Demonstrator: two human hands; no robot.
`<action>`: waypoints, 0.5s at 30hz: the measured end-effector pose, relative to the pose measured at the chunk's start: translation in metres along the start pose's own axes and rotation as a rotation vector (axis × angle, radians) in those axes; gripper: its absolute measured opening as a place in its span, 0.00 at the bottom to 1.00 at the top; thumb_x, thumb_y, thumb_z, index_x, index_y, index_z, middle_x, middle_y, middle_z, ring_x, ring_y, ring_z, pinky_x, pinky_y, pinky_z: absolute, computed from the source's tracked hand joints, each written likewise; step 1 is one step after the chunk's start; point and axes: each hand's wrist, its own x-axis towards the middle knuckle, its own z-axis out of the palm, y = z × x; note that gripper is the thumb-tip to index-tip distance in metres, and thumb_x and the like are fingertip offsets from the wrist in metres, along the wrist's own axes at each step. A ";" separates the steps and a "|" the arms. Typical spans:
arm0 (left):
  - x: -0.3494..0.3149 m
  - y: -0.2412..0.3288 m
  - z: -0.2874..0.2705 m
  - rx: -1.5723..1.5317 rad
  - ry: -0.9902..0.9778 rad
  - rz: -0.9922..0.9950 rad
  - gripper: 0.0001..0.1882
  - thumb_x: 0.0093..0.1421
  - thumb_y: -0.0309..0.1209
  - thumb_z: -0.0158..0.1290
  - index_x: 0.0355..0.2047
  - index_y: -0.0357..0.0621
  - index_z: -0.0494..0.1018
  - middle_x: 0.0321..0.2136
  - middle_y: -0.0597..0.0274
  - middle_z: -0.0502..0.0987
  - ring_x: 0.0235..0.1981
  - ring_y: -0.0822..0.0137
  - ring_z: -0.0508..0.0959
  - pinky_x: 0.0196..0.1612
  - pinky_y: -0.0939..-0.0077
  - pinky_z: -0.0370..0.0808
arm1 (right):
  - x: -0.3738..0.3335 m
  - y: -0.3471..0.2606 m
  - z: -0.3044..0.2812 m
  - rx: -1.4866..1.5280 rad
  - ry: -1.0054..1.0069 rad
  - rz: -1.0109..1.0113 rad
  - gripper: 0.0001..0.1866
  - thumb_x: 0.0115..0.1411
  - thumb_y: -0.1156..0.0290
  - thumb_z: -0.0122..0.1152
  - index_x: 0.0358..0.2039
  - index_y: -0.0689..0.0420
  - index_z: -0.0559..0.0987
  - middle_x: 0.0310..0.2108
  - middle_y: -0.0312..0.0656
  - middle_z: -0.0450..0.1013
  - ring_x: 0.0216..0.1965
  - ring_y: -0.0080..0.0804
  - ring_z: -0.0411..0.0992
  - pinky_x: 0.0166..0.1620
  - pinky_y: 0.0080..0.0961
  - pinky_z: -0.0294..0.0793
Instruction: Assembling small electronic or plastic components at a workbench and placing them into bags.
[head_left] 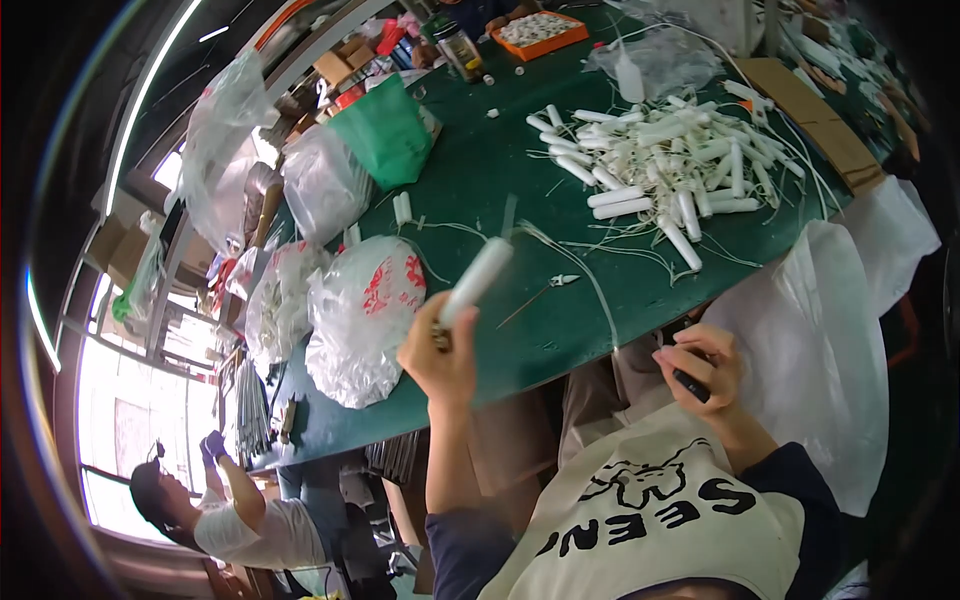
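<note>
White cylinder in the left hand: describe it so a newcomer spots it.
Start at the green table mid-view. Over its near side, just right of a clear plastic bag with red print, the left hand grips the white cylinder at a slant. Similar white pieces are heaped farther right on the table; this one alone is held up.

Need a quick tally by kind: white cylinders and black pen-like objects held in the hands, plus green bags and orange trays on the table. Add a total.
White cylinder in the left hand: 1
Black pen-like object in the right hand: 1
Green bag: 1
Orange tray: 1
Total: 4
</note>
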 end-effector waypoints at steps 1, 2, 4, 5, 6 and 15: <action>0.005 -0.011 0.000 0.020 0.150 -0.016 0.11 0.50 0.31 0.58 0.30 0.37 0.73 0.13 0.66 0.67 0.13 0.78 0.61 0.17 0.84 0.59 | -0.001 0.004 0.002 -0.042 0.047 0.021 0.20 0.36 0.86 0.65 0.33 0.56 0.75 0.35 0.43 0.67 0.20 0.23 0.68 0.26 0.19 0.68; 0.013 -0.017 -0.007 0.029 0.269 -0.004 0.11 0.54 0.32 0.54 0.32 0.35 0.72 0.14 0.66 0.67 0.14 0.79 0.61 0.17 0.84 0.58 | 0.000 0.005 0.005 -0.068 0.093 0.037 0.19 0.36 0.86 0.64 0.32 0.56 0.75 0.35 0.43 0.67 0.20 0.24 0.68 0.26 0.19 0.68; 0.023 -0.031 -0.015 0.041 0.409 -0.152 0.11 0.59 0.31 0.47 0.33 0.32 0.71 0.17 0.67 0.66 0.18 0.79 0.61 0.20 0.84 0.58 | -0.002 0.007 0.006 -0.035 0.061 0.085 0.19 0.38 0.86 0.64 0.33 0.57 0.74 0.34 0.44 0.67 0.21 0.26 0.69 0.26 0.20 0.68; 0.028 -0.039 -0.018 0.054 0.422 -0.154 0.11 0.59 0.31 0.47 0.33 0.32 0.71 0.17 0.67 0.66 0.18 0.79 0.61 0.20 0.84 0.58 | 0.000 0.007 0.006 -0.042 0.042 0.097 0.18 0.38 0.86 0.64 0.33 0.58 0.74 0.33 0.44 0.67 0.21 0.27 0.69 0.27 0.21 0.69; 0.032 -0.047 -0.022 0.072 0.446 -0.202 0.12 0.59 0.32 0.47 0.33 0.32 0.70 0.16 0.67 0.65 0.18 0.78 0.61 0.20 0.82 0.58 | 0.002 0.007 0.007 -0.049 0.022 0.108 0.18 0.39 0.86 0.64 0.33 0.58 0.74 0.32 0.45 0.68 0.21 0.27 0.69 0.27 0.21 0.69; 0.027 -0.079 -0.027 0.146 0.554 -0.216 0.17 0.60 0.37 0.46 0.33 0.30 0.69 0.17 0.66 0.64 0.17 0.75 0.59 0.20 0.79 0.57 | -0.001 0.009 0.012 -0.004 -0.016 0.101 0.18 0.41 0.86 0.62 0.35 0.58 0.74 0.30 0.44 0.68 0.22 0.30 0.69 0.27 0.23 0.69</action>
